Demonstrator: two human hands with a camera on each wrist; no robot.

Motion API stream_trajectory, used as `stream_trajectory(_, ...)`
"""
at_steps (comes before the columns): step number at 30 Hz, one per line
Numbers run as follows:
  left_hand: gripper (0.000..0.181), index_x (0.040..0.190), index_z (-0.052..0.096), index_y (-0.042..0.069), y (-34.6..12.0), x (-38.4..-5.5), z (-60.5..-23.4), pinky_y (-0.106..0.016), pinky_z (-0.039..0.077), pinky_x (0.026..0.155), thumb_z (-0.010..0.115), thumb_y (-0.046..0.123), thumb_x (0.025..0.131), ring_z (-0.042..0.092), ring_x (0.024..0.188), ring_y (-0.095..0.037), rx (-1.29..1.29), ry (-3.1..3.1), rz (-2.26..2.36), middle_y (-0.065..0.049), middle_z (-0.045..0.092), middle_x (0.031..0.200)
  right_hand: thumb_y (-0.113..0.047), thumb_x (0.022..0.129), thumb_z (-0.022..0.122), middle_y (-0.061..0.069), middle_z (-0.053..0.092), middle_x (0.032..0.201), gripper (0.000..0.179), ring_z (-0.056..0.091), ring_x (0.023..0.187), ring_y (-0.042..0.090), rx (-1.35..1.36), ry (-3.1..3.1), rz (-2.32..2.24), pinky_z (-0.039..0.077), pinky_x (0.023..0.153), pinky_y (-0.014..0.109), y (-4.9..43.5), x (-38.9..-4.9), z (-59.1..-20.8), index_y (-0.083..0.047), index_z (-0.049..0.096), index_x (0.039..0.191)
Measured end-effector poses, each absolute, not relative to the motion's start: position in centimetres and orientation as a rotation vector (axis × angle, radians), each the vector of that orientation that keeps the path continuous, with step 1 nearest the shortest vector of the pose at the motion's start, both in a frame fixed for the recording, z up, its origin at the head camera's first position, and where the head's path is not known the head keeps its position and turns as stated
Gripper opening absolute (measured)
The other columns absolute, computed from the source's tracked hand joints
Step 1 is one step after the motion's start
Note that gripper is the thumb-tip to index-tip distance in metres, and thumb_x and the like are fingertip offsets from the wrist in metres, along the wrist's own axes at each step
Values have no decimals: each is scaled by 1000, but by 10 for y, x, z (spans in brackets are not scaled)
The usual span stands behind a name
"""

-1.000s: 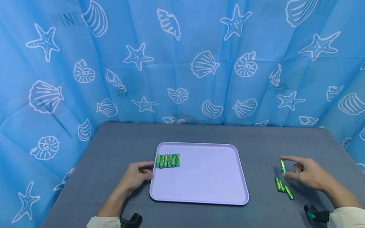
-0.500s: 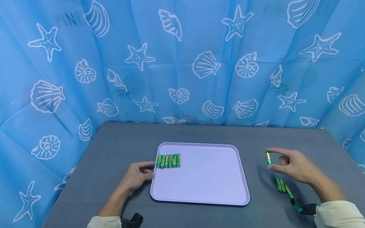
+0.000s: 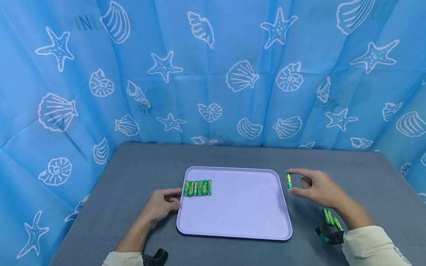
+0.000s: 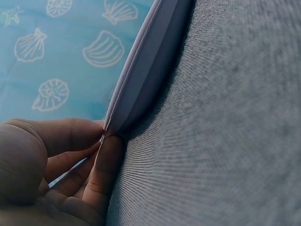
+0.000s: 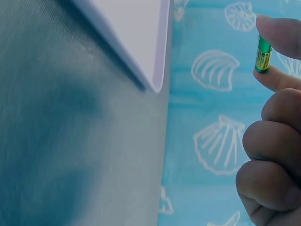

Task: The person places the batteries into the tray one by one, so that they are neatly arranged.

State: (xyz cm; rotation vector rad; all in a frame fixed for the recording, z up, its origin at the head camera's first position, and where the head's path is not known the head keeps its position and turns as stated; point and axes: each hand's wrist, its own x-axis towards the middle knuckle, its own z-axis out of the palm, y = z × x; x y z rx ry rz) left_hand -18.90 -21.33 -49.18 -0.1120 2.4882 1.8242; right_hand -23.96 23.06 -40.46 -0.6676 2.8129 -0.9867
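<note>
My right hand [image 3: 319, 188] pinches a green-and-yellow battery [image 3: 289, 180] by its two ends between thumb and index finger, just off the tray's right edge. In the right wrist view this battery [image 5: 263, 54] stands nearly upright, with the other fingers curled below. My left hand [image 3: 158, 206] holds the left edge of the lilac tray [image 3: 243, 208]. In the left wrist view, thumb and finger meet at the tray's rim [image 4: 136, 70]. Several like batteries [image 3: 198, 187] lie side by side in a row at the tray's left, inside.
A few more batteries [image 3: 330, 217] lie on the grey tabletop [image 3: 221, 262] right of the tray, partly hidden by the right wrist's black band [image 3: 330, 236]. A blue shell-print curtain [image 3: 221, 63] hangs behind the table.
My right hand has carried the battery leftward from above the loose batteries to the tray's right edge. My left hand and the tray keep their places.
</note>
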Motion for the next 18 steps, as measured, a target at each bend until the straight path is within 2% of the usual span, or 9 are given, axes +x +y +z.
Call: stream_trajectory(18, 45, 123, 62, -5, -215, -191, -493, -27, 48, 59, 67, -10, 78, 58, 72, -17, -96, 2485, 1806, -11, 65, 85, -18, 82, 77, -3, 40, 57, 51, 37, 50, 12, -850, 2752, -1055, 33, 48, 28, 161, -259, -423, -4, 60, 128)
